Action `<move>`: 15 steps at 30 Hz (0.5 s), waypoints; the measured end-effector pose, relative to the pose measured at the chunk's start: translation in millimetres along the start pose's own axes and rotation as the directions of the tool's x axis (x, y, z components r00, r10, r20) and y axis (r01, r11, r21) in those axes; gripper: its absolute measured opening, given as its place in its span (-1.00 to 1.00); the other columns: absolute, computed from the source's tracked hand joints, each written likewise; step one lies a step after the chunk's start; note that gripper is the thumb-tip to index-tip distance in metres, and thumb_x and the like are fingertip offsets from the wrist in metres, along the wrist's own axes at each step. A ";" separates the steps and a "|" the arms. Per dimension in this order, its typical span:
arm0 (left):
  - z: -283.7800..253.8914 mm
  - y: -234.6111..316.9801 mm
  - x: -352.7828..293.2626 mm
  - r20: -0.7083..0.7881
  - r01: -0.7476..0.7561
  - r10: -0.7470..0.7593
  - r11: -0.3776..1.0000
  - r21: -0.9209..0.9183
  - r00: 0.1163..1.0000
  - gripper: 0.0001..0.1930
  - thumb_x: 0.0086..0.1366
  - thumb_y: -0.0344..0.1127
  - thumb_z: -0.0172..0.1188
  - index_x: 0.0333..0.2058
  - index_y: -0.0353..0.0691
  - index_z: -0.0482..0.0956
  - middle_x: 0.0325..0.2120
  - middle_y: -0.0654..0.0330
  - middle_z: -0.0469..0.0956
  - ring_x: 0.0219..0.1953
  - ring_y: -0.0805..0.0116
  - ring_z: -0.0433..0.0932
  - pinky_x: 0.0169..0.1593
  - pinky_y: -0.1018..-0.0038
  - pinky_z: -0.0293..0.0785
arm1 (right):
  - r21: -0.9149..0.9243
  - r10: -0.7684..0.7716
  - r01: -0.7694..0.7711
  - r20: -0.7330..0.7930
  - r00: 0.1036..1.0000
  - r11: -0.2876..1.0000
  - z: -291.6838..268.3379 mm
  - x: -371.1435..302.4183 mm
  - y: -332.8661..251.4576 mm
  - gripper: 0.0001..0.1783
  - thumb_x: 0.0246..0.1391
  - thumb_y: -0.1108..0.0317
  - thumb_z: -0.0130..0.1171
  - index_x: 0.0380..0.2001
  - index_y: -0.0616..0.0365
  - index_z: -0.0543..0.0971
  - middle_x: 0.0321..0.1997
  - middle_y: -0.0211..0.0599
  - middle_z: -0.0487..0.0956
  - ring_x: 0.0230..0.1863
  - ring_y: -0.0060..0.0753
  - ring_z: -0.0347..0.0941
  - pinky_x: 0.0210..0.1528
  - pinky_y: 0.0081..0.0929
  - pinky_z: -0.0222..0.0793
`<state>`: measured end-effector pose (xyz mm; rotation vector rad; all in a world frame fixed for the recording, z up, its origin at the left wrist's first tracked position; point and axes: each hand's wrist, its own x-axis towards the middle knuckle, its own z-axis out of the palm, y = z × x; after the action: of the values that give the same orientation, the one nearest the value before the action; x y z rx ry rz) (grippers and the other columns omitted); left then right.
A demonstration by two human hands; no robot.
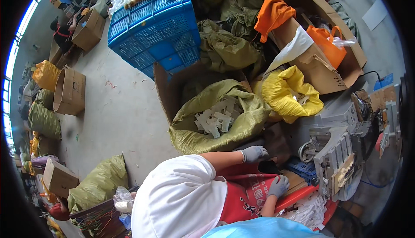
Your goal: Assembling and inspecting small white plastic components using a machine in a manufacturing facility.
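Observation:
My left hand point(254, 153), in a grey glove, is at the end of a bare forearm below the white sleeve point(173, 190). Its fingers are curled, and anything inside them is hidden. My right hand point(279, 186), gloved too, rests at the edge of the red apron point(246, 190) with its fingers bent; what they hold, if anything, does not show. Beside it is the red tray point(298, 197), with white pieces point(309, 214) below. A green woven sack point(203, 141) full of pale, flat cut pieces point(214, 119) stands just beyond my left hand.
A metal machine with a handwheel point(307, 151) stands at right, a small blue basket point(300, 169) beside it. Behind are a yellow sack point(289, 91), a cardboard box point(320, 71) and a big blue crate point(160, 35). Sacks and boxes line the left; another person point(65, 35) is far off.

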<state>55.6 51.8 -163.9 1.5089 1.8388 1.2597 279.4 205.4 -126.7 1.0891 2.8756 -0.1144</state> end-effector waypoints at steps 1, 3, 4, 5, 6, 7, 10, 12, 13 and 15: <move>1.6 -2.3 -0.9 -0.010 -0.004 0.004 1.000 0.016 1.000 -0.78 0.19 -0.28 0.12 -0.18 -0.15 0.54 -0.20 0.12 0.54 -0.10 0.05 0.46 0.01 0.22 0.40 | 0.111 0.107 -0.101 -0.052 0.993 0.989 7.7 2.6 6.3 -0.78 0.08 0.17 0.07 -0.26 -0.02 0.55 -0.03 -0.30 0.48 -0.06 -0.08 0.38 -0.04 -0.14 0.30; 3.0 -5.7 -1.2 -0.001 0.003 -0.003 1.000 0.024 1.000 -0.78 0.19 -0.28 0.12 -0.19 -0.15 0.54 -0.20 0.12 0.54 -0.10 0.05 0.46 0.01 0.23 0.39 | 0.178 0.228 -0.220 -0.023 0.973 0.959 0.6 7.3 -0.5 -0.75 0.11 0.13 0.06 -0.25 0.02 0.54 -0.04 -0.23 0.47 -0.06 -0.04 0.39 -0.04 -0.11 0.31; 1.9 -5.2 1.5 0.010 0.002 -0.002 1.000 0.030 1.000 -0.78 0.19 -0.28 0.12 -0.19 -0.15 0.54 -0.20 0.12 0.54 -0.09 0.06 0.46 0.01 0.23 0.39 | 0.181 0.231 -0.222 -0.025 0.973 0.958 1.4 9.9 -2.3 -0.75 0.11 0.13 0.06 -0.25 0.02 0.54 -0.04 -0.23 0.47 -0.06 -0.04 0.39 -0.04 -0.11 0.31; 0.1 -4.5 2.7 0.012 -0.002 0.002 0.999 0.033 1.000 -0.78 0.19 -0.28 0.12 -0.19 -0.15 0.54 -0.20 0.12 0.54 -0.09 0.05 0.46 0.01 0.23 0.39 | 0.159 0.252 -0.243 -0.041 0.967 0.957 3.7 12.5 -3.3 -0.75 0.12 0.13 0.06 -0.25 0.02 0.54 -0.04 -0.24 0.47 -0.06 -0.04 0.39 -0.05 -0.11 0.32; -2.6 -3.1 2.4 0.041 0.010 -0.011 0.999 0.033 0.999 -0.78 0.19 -0.27 0.13 -0.18 -0.15 0.54 -0.20 0.12 0.54 -0.09 0.06 0.46 0.02 0.22 0.39 | 0.137 0.273 -0.263 -0.058 0.960 0.955 4.2 15.3 -4.2 -0.75 0.12 0.13 0.06 -0.25 0.02 0.54 -0.04 -0.24 0.48 -0.06 -0.03 0.39 -0.05 -0.11 0.33; -4.7 -1.1 1.8 0.069 0.025 -0.028 0.999 0.034 0.997 -0.77 0.19 -0.27 0.13 -0.18 -0.15 0.55 -0.19 0.12 0.54 -0.08 0.06 0.46 0.02 0.22 0.39 | 0.141 0.273 -0.263 -0.060 0.960 0.955 2.0 18.2 -6.6 -0.75 0.12 0.13 0.06 -0.25 0.02 0.54 -0.04 -0.24 0.48 -0.06 -0.03 0.39 -0.05 -0.11 0.33; 0.6 -9.2 -0.1 0.078 0.003 -0.007 0.998 0.059 0.997 -0.77 0.19 -0.26 0.13 -0.19 -0.15 0.55 -0.17 0.11 0.53 -0.07 0.05 0.45 0.02 0.22 0.39 | 0.079 0.270 -0.269 -0.006 0.963 0.960 -5.1 29.8 -13.9 -0.72 0.13 0.10 0.04 -0.27 0.03 0.56 -0.04 -0.24 0.48 -0.07 -0.02 0.39 -0.06 -0.10 0.34; -0.7 -5.7 -2.0 0.102 0.018 -0.022 0.999 0.035 0.995 -0.78 0.18 -0.27 0.12 -0.19 -0.15 0.55 -0.16 0.10 0.53 -0.06 0.05 0.45 0.03 0.23 0.39 | 0.019 0.329 -0.330 0.045 0.943 0.944 -7.2 37.7 -13.7 -0.68 0.15 0.05 0.01 -0.28 0.04 0.57 -0.03 -0.23 0.48 -0.06 -0.02 0.39 -0.05 -0.10 0.35; -3.8 -3.6 -3.3 0.131 0.035 -0.036 0.999 0.006 0.991 -0.78 0.18 -0.28 0.12 -0.20 -0.16 0.55 -0.15 0.10 0.53 -0.05 0.05 0.45 0.04 0.23 0.39 | 0.025 0.328 -0.329 0.041 0.944 0.944 -6.5 39.9 -12.4 -0.68 0.15 0.05 0.01 -0.28 0.04 0.57 -0.03 -0.23 0.48 -0.06 -0.02 0.39 -0.05 -0.10 0.35; -4.0 -6.4 -8.8 0.074 0.016 -0.017 1.000 0.020 0.997 -0.79 0.17 -0.27 0.13 -0.22 -0.16 0.55 -0.18 0.10 0.53 -0.08 0.03 0.45 0.02 0.23 0.39 | 0.012 0.352 -0.353 0.054 0.935 0.936 -3.9 42.9 -8.7 -0.64 0.16 0.02 -0.03 -0.28 0.05 0.57 -0.03 -0.22 0.48 -0.06 -0.01 0.39 -0.06 -0.11 0.36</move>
<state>51.7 42.2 -169.2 1.5270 1.8177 1.1658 241.4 227.5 -126.2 1.5590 2.5874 -0.1508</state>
